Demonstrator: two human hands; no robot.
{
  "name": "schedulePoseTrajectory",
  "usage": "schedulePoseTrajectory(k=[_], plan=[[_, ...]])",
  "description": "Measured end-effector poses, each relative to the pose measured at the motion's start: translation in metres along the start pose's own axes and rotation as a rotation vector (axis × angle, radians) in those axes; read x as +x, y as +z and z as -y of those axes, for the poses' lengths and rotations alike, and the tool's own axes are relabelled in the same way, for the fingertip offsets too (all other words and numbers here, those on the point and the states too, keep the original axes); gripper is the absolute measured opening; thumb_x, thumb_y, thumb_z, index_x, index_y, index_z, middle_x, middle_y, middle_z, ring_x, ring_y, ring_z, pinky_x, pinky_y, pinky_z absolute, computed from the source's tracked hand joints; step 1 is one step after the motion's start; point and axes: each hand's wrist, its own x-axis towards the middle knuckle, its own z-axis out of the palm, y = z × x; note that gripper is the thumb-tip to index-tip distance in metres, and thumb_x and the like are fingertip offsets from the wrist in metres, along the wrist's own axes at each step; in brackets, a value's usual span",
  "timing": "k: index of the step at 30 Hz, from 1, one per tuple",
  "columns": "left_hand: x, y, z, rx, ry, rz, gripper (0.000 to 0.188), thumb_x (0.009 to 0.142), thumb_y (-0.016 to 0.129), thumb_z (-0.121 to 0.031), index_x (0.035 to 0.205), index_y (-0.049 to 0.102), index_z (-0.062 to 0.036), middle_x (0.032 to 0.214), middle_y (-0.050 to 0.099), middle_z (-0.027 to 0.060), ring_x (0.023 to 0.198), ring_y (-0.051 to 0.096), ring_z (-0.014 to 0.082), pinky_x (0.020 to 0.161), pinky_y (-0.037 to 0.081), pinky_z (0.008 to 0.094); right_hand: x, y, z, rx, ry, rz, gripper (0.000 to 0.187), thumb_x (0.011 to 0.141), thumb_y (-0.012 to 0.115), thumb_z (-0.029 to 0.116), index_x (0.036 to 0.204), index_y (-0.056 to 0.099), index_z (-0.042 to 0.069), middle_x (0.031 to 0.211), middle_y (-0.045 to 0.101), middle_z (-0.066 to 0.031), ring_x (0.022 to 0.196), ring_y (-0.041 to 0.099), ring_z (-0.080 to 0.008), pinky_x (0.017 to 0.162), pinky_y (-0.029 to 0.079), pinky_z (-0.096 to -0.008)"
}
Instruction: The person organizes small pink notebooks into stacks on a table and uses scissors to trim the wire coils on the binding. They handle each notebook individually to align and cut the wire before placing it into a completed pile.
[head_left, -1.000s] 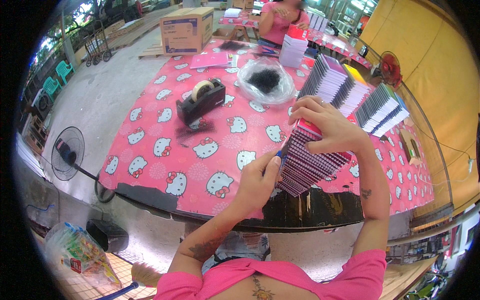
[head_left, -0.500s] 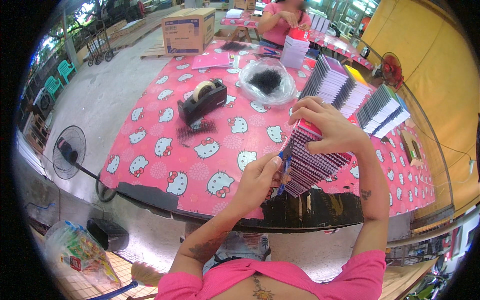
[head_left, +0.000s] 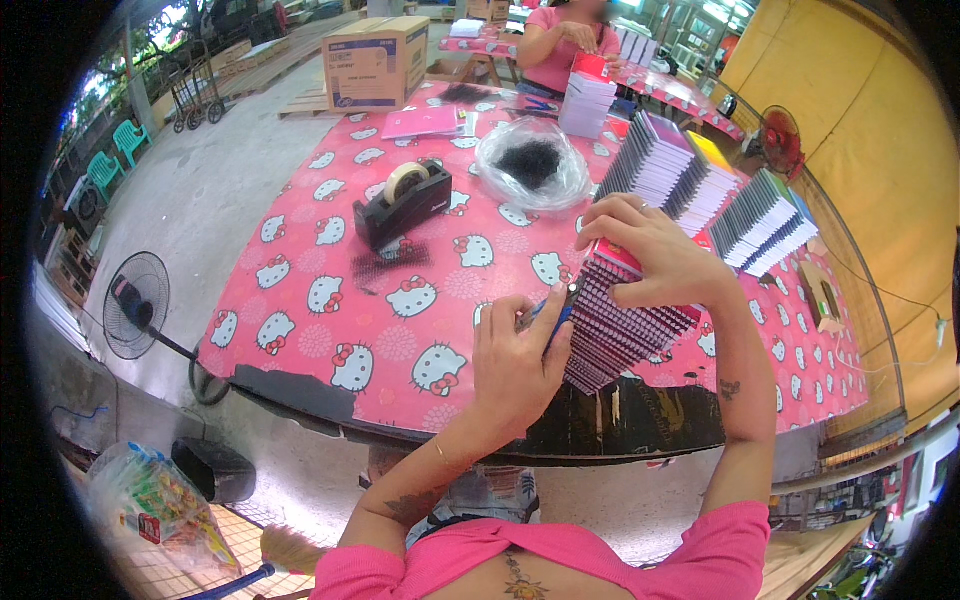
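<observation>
A stack of spiral-bound notebooks (head_left: pixel 628 325) with a red cover on top stands near the table's front edge, its bound edges toward me. My right hand (head_left: pixel 655 245) is curved over the top of this stack, thumb on the near side and fingers on the far left side, gripping it. In my left hand (head_left: pixel 515 350) is a pair of blue-handled pliers (head_left: pixel 562 322), fingers closed round it. Its metal head is at the stack's upper left edge, close to the bindings. Part of the pliers is hidden by the fingers.
Left of the stack stand a black tape dispenser (head_left: pixel 405 205) and a plastic bag of black bits (head_left: pixel 535 170), with loose black pieces (head_left: pixel 392 266) on the pink tablecloth. More notebook stacks (head_left: pixel 650 160) rise at the right. Across the table, a person (head_left: pixel 565 50) stands behind another stack.
My left hand has turned over and moved slightly left; the pliers' head now sits higher, near the stack's top left corner. My right hand has stayed in place.
</observation>
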Motion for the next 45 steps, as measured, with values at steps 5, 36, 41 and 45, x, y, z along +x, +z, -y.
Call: schedulePoseTrajectory(k=[5,36,41,45], plan=[[-0.011,0.003,0.016,-1.132,-0.716,0.425,0.038,0.104,0.043,-0.023,0.129,0.055,0.0025,0.102,0.068,0.0127,0.081,0.068,0.0192,0.072,0.054,0.0295,0.001,-0.001,0.002,0.010,0.004,0.011,0.056,0.062,0.066,0.022,0.116,0.057,0.012,0.125,0.051,-0.0098,0.128,0.041,-0.0306,0.107,0.033,-0.0454],[-0.018,0.010,0.016,-0.508,-0.302,0.210,0.034,0.103,0.046,-0.023,0.122,0.061,0.0013,0.095,0.067,0.0084,0.072,0.066,0.0183,0.066,0.052,0.0277,0.001,0.002,-0.001,-0.022,-0.028,-0.033,0.053,0.065,0.067,0.027,0.116,0.057,0.013,0.123,0.052,-0.0094,0.125,0.043,-0.0324,0.105,0.036,-0.0457],[-0.024,0.010,0.014,-1.331,-0.938,0.408,0.034,0.103,0.044,-0.025,0.121,0.057,0.0007,0.095,0.068,0.0123,0.072,0.067,0.0198,0.067,0.055,0.0318,0.000,0.002,-0.001,-0.017,-0.019,-0.022,0.054,0.065,0.067,0.027,0.116,0.057,0.013,0.123,0.052,-0.0094,0.125,0.043,-0.0323,0.105,0.036,-0.0453],[-0.023,0.010,0.017,-1.345,-0.952,0.441,0.033,0.103,0.045,-0.024,0.119,0.059,0.0015,0.095,0.069,0.0115,0.076,0.068,0.0182,0.067,0.054,0.0309,0.000,0.002,0.000,-0.016,-0.025,-0.028,0.054,0.065,0.067,0.027,0.116,0.057,0.012,0.123,0.052,-0.0093,0.125,0.044,-0.0320,0.105,0.036,-0.0453]])
